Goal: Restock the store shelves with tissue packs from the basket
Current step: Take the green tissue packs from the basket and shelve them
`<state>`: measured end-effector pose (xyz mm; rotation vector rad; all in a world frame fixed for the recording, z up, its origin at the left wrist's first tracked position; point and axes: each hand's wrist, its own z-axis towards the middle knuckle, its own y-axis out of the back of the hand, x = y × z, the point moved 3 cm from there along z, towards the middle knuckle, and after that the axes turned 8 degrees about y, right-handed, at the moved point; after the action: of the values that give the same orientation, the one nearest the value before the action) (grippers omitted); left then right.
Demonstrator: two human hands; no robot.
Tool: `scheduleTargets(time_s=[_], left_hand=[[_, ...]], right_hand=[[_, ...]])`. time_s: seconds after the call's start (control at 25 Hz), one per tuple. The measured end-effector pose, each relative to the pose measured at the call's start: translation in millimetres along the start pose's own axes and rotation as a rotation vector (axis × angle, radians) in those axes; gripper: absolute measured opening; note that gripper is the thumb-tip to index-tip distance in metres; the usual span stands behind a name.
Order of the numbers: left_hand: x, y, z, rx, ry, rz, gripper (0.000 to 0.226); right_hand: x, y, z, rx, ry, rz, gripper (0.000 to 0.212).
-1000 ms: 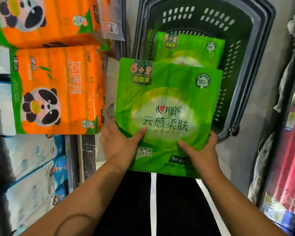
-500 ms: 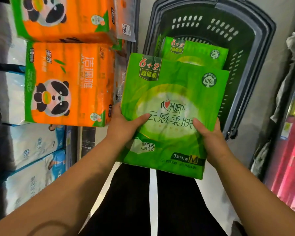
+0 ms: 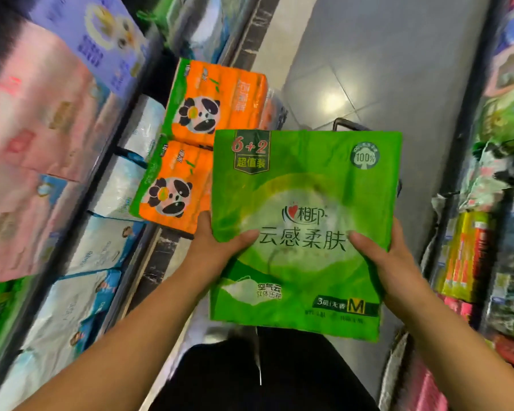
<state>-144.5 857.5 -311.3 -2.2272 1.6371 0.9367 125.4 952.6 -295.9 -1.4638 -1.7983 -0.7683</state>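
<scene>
Head view: a green tissue pack (image 3: pixel 303 221) is held mid-aisle, the left hand (image 3: pixel 217 250) at its 8 o'clock edge and the right hand (image 3: pixel 389 262) at 4 o'clock, fingers (image 3: pixel 244 237) clamped on it. The basket (image 3: pixel 350 126) rim peeks out at 12 o'clock, shelves (image 3: pixel 100 179) stand at 9 o'clock, and this pack is not yet shelved

left hand (image 3: pixel 217 247): bare | right hand (image 3: pixel 390 262): bare | forearms (image 3: pixel 125 336): bare behind both hands | black trousers (image 3: pixel 303 378) below the hands | thin white stripe (image 3: pixel 259 360) down the middle
</scene>
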Motion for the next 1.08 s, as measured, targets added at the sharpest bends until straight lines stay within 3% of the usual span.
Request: scheduleTargets(time_s=[0.04, 0.2, 0.24, 0.36, 0.4, 0.56, 0.64, 0.84, 1.08], left_hand=[[-8.1, 8.2, -13.4, 0.008, -0.025, -0.022, 0.069], [-20.4, 55.3, -63.6, -0.036, -0.085, -0.09, 0.092], [-18.7, 71.2, -79.0, -0.065, -0.104, -0.124, 0.093], [-6.3, 124.4, -134.2, -0.157, -0.18, -0.256, 0.095], [0.3, 141.3, -151.3, -0.182, -0.2, -0.291, 0.092], [33.3, 213.3, -235.4, -0.282, -0.321, -0.42, 0.085], [53.4, 249.5, -277.5, -0.328, -0.35, -0.468, 0.091], [102.9, 320.0, -365.8, -0.36, -0.437, -0.668, 0.101], [137.6, 382.2, -456.5, -0.493, -0.606, -0.826, 0.108]], right_hand=[[13.1, -3.9, -9.9, 0.02, 0.02, 0.007, 0.12], [46.0, -26.9, -51.9, 0.107, 0.095, 0.053, 0.077], [53.4, -37.9, -66.1, 0.122, 0.108, 0.048, 0.08], [68.9, -80.8, -112.5, 0.223, 0.161, 0.013, 0.122], [74.1, -95.8, -127.9, 0.262, 0.181, 0.013, 0.125], [88.5, -161.0, -191.7, 0.449, 0.277, 0.042, 0.081], [94.6, -195.0, -225.9, 0.544, 0.303, 0.018, 0.072], [105.1, -269.0, -304.7, 0.732, 0.419, -0.037, 0.07], [123.2, -355.5, -372.4, 0.928, 0.408, -0.036, 0.066]])
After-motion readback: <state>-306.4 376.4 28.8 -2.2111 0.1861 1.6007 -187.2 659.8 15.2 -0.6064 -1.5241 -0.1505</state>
